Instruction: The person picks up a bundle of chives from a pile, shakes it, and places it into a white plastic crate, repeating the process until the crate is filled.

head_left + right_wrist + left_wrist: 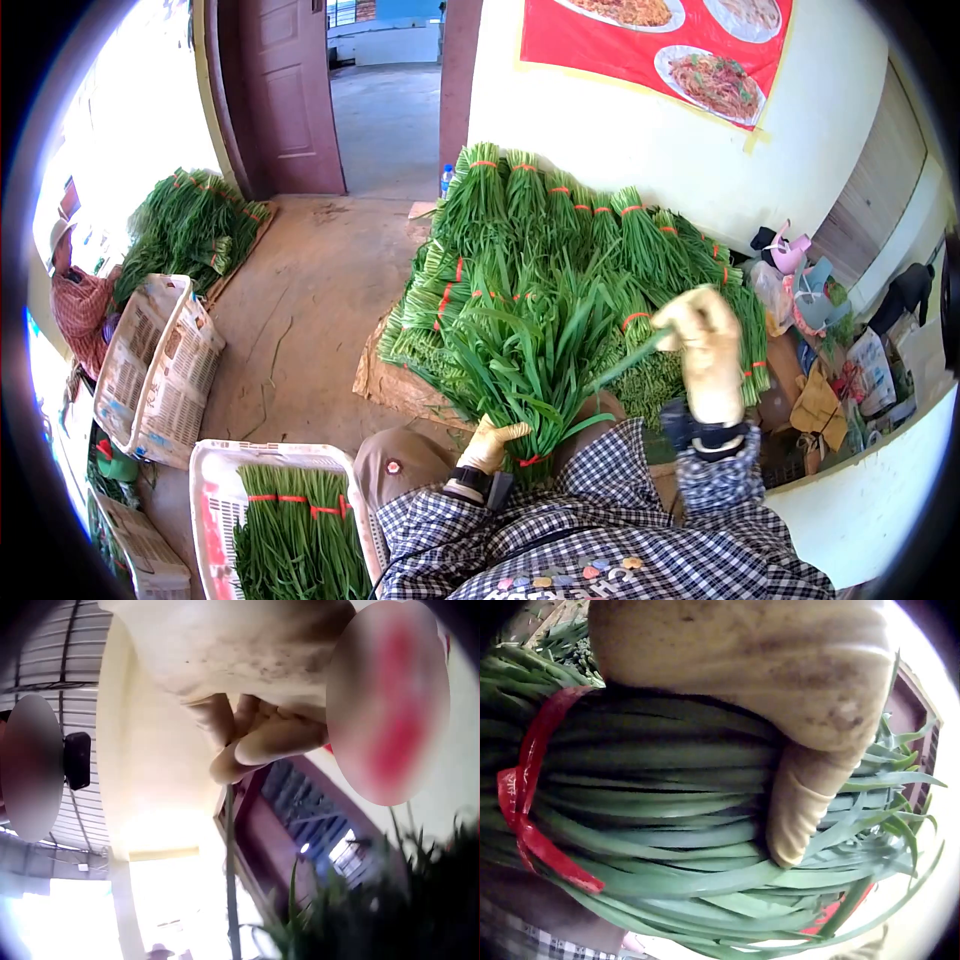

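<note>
A loose-topped bunch of green garlic chives (530,340) stands between the person's knees, bound low with a red tie (529,795). The gloved left hand (488,445) grips its side above the tie; in the left wrist view the thumb and palm wrap over the leaves. Up to the right, the gloved right hand (705,350) pinches one long chive leaf (625,362) between thumb and fingertips. That same leaf (231,862) hangs down from the fingertips in the right wrist view. The leaf's lower end meets the bunch in the head view.
Many tied chive bunches (500,210) are heaped ahead against the wall. A white crate (205,500) at left front contains tied bunches. Further left are another crate (160,360), a person (80,300) and a second heap (190,230). Bags and clutter (820,300) lie at right.
</note>
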